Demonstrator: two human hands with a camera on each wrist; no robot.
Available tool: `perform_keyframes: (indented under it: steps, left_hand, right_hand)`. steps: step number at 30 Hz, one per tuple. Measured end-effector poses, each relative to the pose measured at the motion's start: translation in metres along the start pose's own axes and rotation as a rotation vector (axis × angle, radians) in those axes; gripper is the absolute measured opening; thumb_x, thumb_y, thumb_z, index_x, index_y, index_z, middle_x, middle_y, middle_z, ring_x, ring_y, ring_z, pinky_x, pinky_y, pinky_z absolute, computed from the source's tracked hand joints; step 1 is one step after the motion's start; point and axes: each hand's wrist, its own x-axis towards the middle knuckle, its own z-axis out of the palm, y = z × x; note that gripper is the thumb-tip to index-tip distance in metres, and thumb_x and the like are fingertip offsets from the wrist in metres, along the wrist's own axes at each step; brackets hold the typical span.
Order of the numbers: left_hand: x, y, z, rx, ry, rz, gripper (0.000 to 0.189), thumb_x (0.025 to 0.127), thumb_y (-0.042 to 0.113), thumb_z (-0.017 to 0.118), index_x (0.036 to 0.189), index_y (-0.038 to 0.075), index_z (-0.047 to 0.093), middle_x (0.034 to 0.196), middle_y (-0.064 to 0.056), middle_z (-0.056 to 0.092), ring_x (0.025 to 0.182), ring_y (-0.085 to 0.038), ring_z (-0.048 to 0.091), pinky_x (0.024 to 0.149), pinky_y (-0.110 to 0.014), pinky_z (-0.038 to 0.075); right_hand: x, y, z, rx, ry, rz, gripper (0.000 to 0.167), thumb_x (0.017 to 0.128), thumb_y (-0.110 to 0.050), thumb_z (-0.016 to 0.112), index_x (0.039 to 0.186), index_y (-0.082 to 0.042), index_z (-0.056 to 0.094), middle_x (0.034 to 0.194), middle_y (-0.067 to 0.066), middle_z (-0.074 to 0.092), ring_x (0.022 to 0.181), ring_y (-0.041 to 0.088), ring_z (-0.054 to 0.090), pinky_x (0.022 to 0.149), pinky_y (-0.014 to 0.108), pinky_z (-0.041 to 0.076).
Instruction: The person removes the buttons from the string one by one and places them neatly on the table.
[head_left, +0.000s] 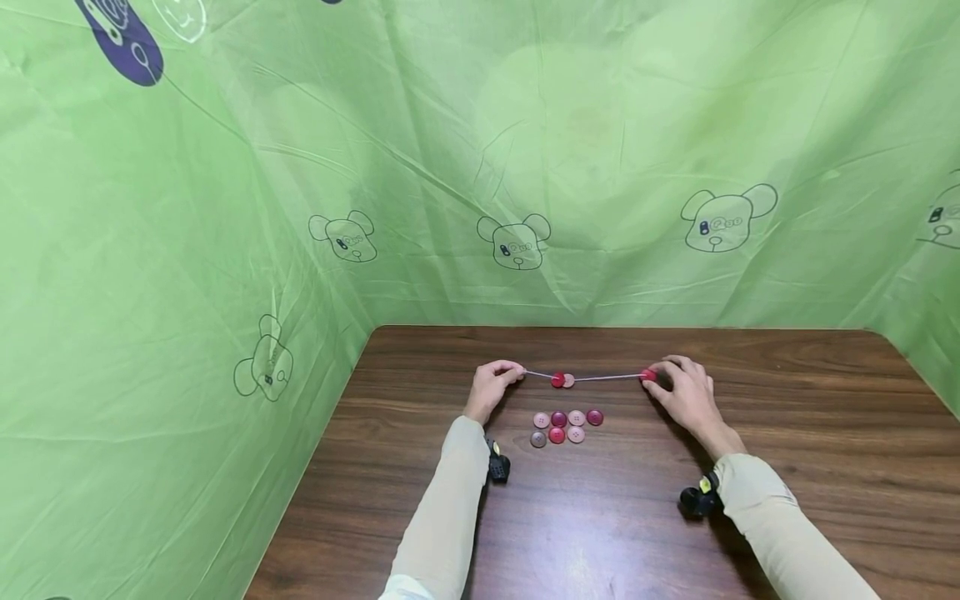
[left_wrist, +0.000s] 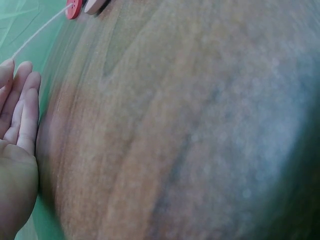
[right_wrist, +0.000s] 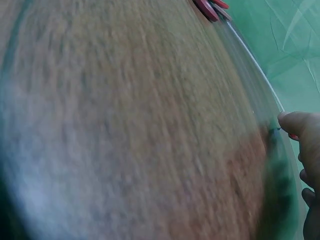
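A thin pale string (head_left: 607,378) stretches nearly straight between both hands, over the far part of the table. My left hand (head_left: 493,388) pinches its left end between thumb and fingertip. On the string, left of its middle, a red button (head_left: 558,380) and a pink button (head_left: 568,381) sit side by side. Another red button (head_left: 648,375) is at the string's right end, pinched by my right hand (head_left: 686,395). Only a sliver of that button shows beside the thumb (right_wrist: 292,119) in the right wrist view; the fingers cover the rest.
Several loose buttons lie in two rows between the forearms, among them a dark red button (head_left: 595,417), a grey-brown button (head_left: 538,439) and a bright red button (head_left: 557,435). The brown wooden table (head_left: 810,400) meets a green printed curtain (head_left: 615,283) at the back and left.
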Motion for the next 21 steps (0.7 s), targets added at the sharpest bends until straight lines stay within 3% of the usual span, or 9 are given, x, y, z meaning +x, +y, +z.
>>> perform_keyframes:
  steps: [10,21]
  left_hand:
    - [-0.001,0.001,0.0,-0.011,-0.008,0.007,0.01,0.089,0.017,0.067,0.091,0.011,0.075,0.089,-0.008,0.073,0.085,-0.016,0.065,0.076,-0.026,0.05]
    - [0.0,-0.002,-0.001,-0.02,-0.008,0.014,0.01,0.089,0.017,0.068,0.09,0.011,0.075,0.085,-0.004,0.073,0.081,-0.012,0.064,0.075,-0.025,0.051]
  right_hand:
    - [-0.002,0.005,-0.006,0.001,-0.004,0.021,0.032,0.086,-0.028,0.07,0.109,-0.007,0.065,0.13,0.023,0.048,0.118,0.047,0.038,0.085,0.057,0.027]
    - [-0.007,0.014,-0.013,0.0,-0.003,0.056,0.032,0.088,-0.029,0.068,0.111,-0.006,0.063,0.132,0.025,0.046,0.118,0.049,0.036,0.087,0.06,0.025]
